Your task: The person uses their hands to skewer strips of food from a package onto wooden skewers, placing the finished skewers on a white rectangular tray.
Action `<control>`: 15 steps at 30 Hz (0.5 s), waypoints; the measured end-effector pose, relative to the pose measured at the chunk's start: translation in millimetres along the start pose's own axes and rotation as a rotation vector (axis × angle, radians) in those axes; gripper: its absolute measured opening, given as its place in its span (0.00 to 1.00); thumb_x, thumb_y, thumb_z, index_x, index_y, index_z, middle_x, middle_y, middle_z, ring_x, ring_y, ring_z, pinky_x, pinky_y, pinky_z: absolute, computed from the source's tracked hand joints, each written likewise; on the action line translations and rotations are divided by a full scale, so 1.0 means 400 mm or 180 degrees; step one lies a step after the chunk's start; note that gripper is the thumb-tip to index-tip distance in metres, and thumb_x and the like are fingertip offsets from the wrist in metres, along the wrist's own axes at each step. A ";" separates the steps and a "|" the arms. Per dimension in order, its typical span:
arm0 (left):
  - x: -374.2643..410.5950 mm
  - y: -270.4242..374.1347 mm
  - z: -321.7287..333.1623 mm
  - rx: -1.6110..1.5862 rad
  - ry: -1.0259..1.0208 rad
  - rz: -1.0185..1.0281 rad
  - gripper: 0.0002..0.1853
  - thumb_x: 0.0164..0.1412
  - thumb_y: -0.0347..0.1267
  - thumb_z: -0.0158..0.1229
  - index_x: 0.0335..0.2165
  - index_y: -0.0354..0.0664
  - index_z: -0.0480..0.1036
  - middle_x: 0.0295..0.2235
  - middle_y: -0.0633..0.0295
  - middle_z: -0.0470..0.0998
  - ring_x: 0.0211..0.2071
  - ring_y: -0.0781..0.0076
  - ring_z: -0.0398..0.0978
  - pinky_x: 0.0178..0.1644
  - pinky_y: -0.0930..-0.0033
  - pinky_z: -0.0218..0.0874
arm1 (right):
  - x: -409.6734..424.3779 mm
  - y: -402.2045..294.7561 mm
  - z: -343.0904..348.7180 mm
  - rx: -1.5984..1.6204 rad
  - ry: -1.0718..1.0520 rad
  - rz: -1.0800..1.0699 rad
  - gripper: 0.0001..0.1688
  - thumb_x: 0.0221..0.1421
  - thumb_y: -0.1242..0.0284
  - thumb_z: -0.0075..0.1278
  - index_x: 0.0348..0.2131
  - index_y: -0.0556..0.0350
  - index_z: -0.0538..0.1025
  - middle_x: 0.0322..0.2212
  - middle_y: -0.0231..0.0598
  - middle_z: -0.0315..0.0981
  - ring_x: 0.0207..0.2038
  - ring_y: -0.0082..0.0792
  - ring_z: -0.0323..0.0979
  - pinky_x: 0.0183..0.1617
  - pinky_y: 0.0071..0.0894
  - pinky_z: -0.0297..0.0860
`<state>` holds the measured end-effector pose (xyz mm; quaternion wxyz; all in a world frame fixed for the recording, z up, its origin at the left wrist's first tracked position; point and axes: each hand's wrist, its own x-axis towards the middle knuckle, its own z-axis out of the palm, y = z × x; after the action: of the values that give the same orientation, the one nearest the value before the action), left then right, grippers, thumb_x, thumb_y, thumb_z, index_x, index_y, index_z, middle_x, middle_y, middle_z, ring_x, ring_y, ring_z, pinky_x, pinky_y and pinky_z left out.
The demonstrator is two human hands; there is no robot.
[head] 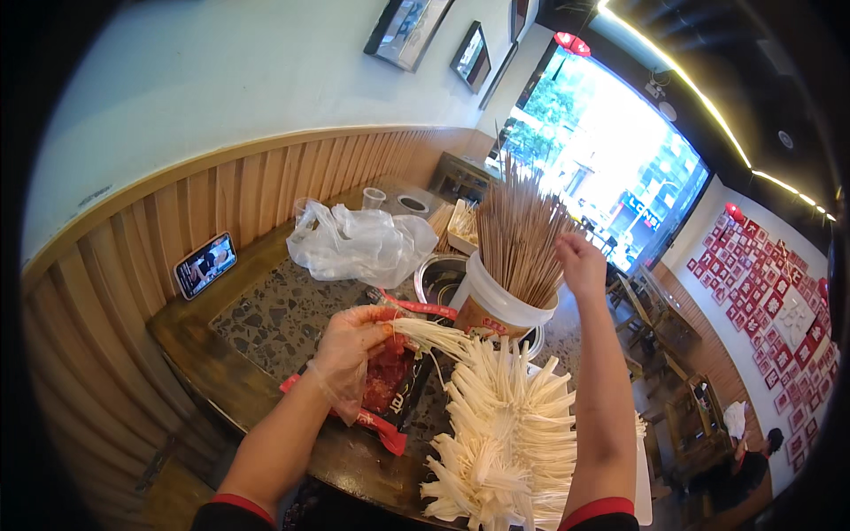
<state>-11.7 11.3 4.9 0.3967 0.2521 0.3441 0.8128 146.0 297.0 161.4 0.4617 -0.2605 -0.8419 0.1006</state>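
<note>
My left hand (355, 338), in a clear plastic glove, holds a small bunch of enoki mushrooms (431, 334) by one end. Its other end reaches a large pile of similar pale bunches (508, 425) on a white tray (643, 484) before me. Brown bamboo skewers (518, 232) stand densely packed in a white plastic bucket (508, 308) with a printed label. Against the right side of these skewers is my right hand (583, 262), its fingers drawn together; whether they grip a skewer is not clear. Beneath my left hand lies a red and black food package (392, 378).
A crumpled clear plastic bag (362, 242) lies behind the package. Beside the bucket are a round metal-rimmed opening (438, 279) and a tray of sticks (463, 229). A phone (206, 265) leans on the wood-panelled wall. A person (754, 468) is at far right.
</note>
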 end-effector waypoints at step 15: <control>-0.007 0.005 0.006 -0.0043 -0.0074 -0.0126 0.11 0.55 0.21 0.50 0.39 0.32 0.68 0.34 0.56 0.74 0.31 0.70 0.75 0.36 0.74 0.68 | -0.006 0.005 0.027 0.0249 -0.0713 -0.0135 0.10 0.52 0.75 0.47 0.34 0.63 0.74 0.19 0.34 0.71 0.23 0.21 0.69 0.28 0.22 0.66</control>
<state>-9.4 8.9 7.5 0.4183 0.2520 0.3388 0.8042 138.8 298.2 153.1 0.3766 -0.2116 -0.8890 0.1521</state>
